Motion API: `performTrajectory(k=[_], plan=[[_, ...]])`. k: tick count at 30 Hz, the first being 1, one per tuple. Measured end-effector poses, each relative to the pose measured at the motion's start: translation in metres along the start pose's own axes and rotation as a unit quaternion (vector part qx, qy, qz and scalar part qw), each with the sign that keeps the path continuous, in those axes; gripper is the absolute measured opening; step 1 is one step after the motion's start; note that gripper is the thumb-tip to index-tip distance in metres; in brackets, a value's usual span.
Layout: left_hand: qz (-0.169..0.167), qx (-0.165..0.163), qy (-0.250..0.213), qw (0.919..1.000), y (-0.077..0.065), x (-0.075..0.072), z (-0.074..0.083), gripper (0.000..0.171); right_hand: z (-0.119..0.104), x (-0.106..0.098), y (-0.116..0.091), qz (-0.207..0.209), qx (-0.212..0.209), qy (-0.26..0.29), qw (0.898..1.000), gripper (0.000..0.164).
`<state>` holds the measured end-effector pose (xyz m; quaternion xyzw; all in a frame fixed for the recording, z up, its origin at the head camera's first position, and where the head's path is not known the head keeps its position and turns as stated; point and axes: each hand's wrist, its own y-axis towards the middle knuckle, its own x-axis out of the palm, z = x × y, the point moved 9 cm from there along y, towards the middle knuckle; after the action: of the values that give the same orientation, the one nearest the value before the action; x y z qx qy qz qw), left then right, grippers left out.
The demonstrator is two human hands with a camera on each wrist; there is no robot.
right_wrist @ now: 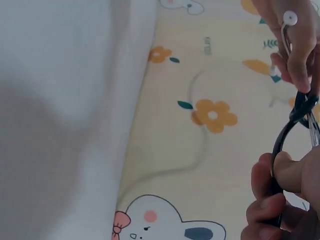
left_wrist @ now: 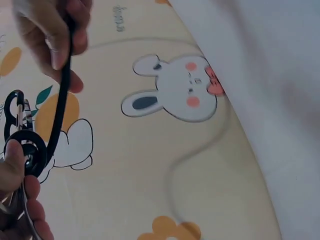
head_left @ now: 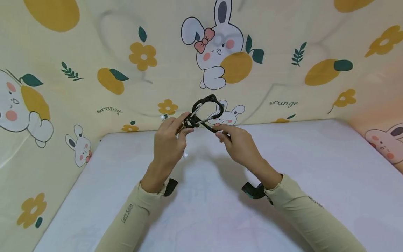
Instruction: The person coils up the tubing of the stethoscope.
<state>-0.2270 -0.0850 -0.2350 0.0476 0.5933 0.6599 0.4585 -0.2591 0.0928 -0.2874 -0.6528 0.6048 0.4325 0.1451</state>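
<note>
A stethoscope (head_left: 217, 101) is held up in front of me above the far part of the table, its black tubing looped and wound round its metal tubes. My left hand (head_left: 168, 141) grips the wound part between thumb and fingers. White ear tips (head_left: 185, 155) stick out beside that hand, and one ear tip (right_wrist: 290, 18) shows over its back in the right wrist view. With thumb and fingers my right hand (head_left: 241, 144) pinches a length of black tubing (left_wrist: 61, 105), drawn out taut from the winding. My palms hide part of the stethoscope.
Below the hands lies a white tabletop (head_left: 201, 210). A cream sheet (head_left: 176, 70) printed with rabbits, oranges and flowers stands behind the table and along its sides. Black straps (head_left: 253, 190) show at the sleeve cuffs.
</note>
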Motion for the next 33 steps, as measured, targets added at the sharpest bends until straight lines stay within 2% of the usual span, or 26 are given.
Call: performTrajectory(k=[5, 9, 11, 14, 18, 23, 26, 29, 33], plan=[[0.001, -0.028, -0.011, 0.9995, 0.003, -0.001, -0.008, 0.042, 0.001, -0.006, 0.000, 0.032, -0.002, 0.015, 0.999, 0.028], [0.013, -0.046, -0.010, 0.9988, 0.005, -0.006, -0.016, 0.041, -0.001, -0.006, -0.002, 0.039, -0.008, 0.014, 0.999, 0.025], [0.011, -0.051, -0.008, 0.9986, 0.006, -0.006, -0.020, 0.040, -0.005, -0.007, -0.003, 0.042, -0.023, 0.006, 0.999, 0.024], [0.010, -0.051, 0.000, 0.9987, 0.006, -0.005, -0.022, 0.039, -0.018, -0.009, -0.007, 0.054, -0.068, -0.013, 0.996, 0.024], [0.013, -0.052, 0.007, 0.9985, 0.006, -0.004, -0.023, 0.039, -0.043, -0.016, -0.016, 0.099, -0.159, -0.038, 0.982, 0.021], [0.011, -0.069, -0.003, 0.9976, 0.006, -0.006, -0.025, 0.040, -0.066, -0.023, -0.030, 0.157, -0.251, -0.064, 0.953, 0.013], [0.006, -0.077, -0.003, 0.9970, 0.005, -0.006, -0.027, 0.039, -0.075, -0.023, -0.035, 0.163, -0.291, -0.078, 0.939, 0.010], [-0.013, -0.077, 0.016, 0.9968, 0.004, -0.001, -0.029, 0.038, -0.081, -0.022, -0.037, 0.153, -0.323, -0.088, 0.930, 0.009], [-0.028, -0.041, 0.067, 0.9965, 0.000, 0.007, -0.024, 0.037, -0.083, -0.020, -0.038, 0.145, -0.342, -0.103, 0.923, 0.007]])
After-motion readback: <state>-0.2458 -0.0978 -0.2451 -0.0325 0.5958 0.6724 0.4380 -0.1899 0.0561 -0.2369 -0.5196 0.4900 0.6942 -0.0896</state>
